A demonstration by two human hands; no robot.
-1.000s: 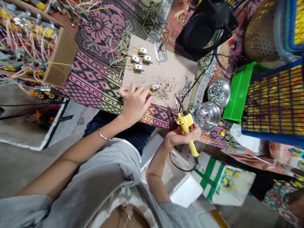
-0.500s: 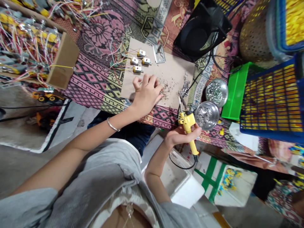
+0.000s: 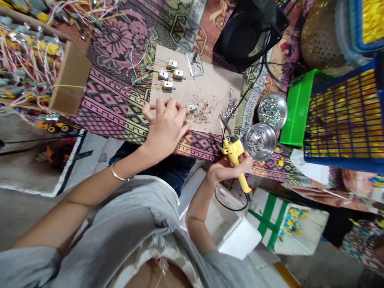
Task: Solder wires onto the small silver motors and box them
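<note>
While resting palm-down on the near edge of the brown work board (image 3: 210, 86), left hand (image 3: 165, 128) spread with fingers loosely curled, fingertips reaching toward a small yellow-capped motor (image 3: 191, 107) just past them; whether the tips actually touch it, impossible to tell. Beyond that motor, a scatter of dark crumbs and filings. Farther out from the left hand, near the board's far edge, a cluster of four more small motors (image 3: 169, 74) trailing coloured wires, and beside them a flat metal bracket (image 3: 195, 64). Around the left wrist, a thin silver bangle (image 3: 118, 176). Right hand (image 3: 228, 170) closed around the handle of a yellow soldering gun (image 3: 235, 158), tip pointing up toward the board, black cord looping down from the grip's lower end. Just beyond the gun's tip, a tangle of silvery solder (image 3: 230, 108). To the outer side of the right hand, two shiny metal bowls (image 3: 261, 142) of small silvery bits, one just behind the other, with a green tray (image 3: 297, 108) and a blue crate (image 3: 345, 120) farther out. Well off to the outer side of the left hand, a cardboard box (image 3: 70, 86) packed with wired parts.
</note>
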